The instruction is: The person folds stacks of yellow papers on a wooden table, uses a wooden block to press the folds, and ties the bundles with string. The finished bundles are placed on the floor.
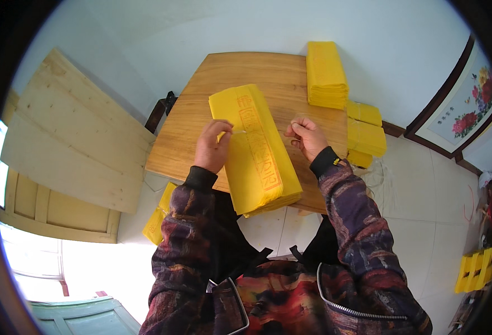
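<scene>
A thick stack of yellow paper (249, 151) with red printing lies slantwise on the wooden table, its near end jutting past the table's front edge. Over the stack's left side, my left hand (212, 146) is closed in a pinch. A short pale string (239, 132) shows at its fingertips and lies across the paper. My right hand (307, 137) is held just right of the stack, apart from it, thumb and fingers pressed together. Whatever is in that pinch is too small to make out.
The wooden table (196, 106) stands against the wall. Another yellow paper stack (327, 72) sits at its back right corner, with tied yellow bundles (367, 137) beyond the edge. Pale loose strands (381, 178) hang at the right. One more yellow bundle (159, 215) lies low left.
</scene>
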{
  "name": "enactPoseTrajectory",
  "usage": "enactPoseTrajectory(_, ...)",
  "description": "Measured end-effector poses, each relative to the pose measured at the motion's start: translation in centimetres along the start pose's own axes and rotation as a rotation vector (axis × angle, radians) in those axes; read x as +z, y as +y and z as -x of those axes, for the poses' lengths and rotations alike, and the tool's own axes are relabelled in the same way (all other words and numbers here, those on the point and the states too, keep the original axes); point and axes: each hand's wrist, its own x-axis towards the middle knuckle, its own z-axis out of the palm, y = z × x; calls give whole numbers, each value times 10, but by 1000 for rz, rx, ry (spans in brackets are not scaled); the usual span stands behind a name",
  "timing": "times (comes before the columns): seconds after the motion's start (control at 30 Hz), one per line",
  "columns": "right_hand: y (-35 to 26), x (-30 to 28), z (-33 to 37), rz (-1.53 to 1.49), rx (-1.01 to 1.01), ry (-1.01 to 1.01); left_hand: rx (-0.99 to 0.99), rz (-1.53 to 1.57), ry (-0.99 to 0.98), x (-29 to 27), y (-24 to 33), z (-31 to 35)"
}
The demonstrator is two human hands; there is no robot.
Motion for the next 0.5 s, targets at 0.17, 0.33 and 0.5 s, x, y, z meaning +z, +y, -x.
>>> enactPoseTrajectory(0.17,0,11,-4,151,-27,-67,268,-226,-388,18,16,-21)
enactPoseTrajectory(0.33,-1,9,-4,286,-48,-101,157,-337,-639,24,18,-22)
enactPoseTrajectory(0.5,6,0,-7,287,-68,-108,61,-223,-628,35,8,-16)
